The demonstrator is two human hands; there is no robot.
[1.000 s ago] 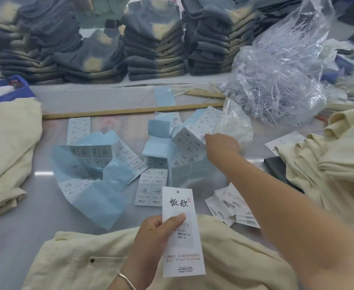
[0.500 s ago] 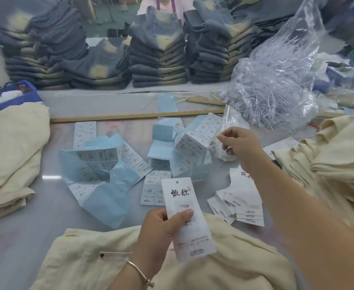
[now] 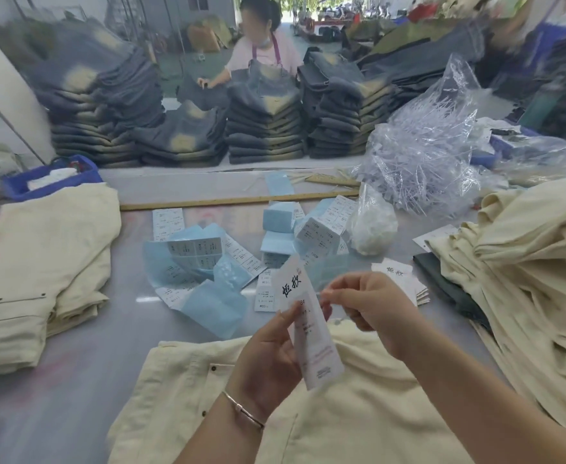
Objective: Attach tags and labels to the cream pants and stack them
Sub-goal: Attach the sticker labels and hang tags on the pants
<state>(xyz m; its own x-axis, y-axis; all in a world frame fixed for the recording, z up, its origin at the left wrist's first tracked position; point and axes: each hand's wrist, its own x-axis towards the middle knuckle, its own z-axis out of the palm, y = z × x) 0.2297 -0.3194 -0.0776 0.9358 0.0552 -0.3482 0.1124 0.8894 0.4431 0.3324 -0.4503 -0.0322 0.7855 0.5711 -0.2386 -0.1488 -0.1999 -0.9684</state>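
Note:
A pair of cream pants (image 3: 358,416) lies flat at the near edge of the table. Above them my left hand (image 3: 268,360) holds a long white hang tag (image 3: 312,333) with black characters, tilted to the left. My right hand (image 3: 372,306) is just right of the tag, thumb and forefinger pinched at its upper right edge; anything thin between them is too small to make out. Folded cream pants (image 3: 40,262) lie stacked at the left. A loose heap of cream pants (image 3: 526,269) lies at the right.
Blue-backed label sheets (image 3: 201,262) are strewn mid-table, with more hang tags (image 3: 405,279) and a small plastic bag (image 3: 373,226) to their right. Behind are a wooden ruler (image 3: 234,200), a large clear bag (image 3: 425,155), a blue bin (image 3: 51,175), denim stacks (image 3: 265,128) and a person (image 3: 261,51).
My right hand drew back from the small plastic bag toward me and now meets the tag. My left hand raised and tilted the tag. The view tipped upward.

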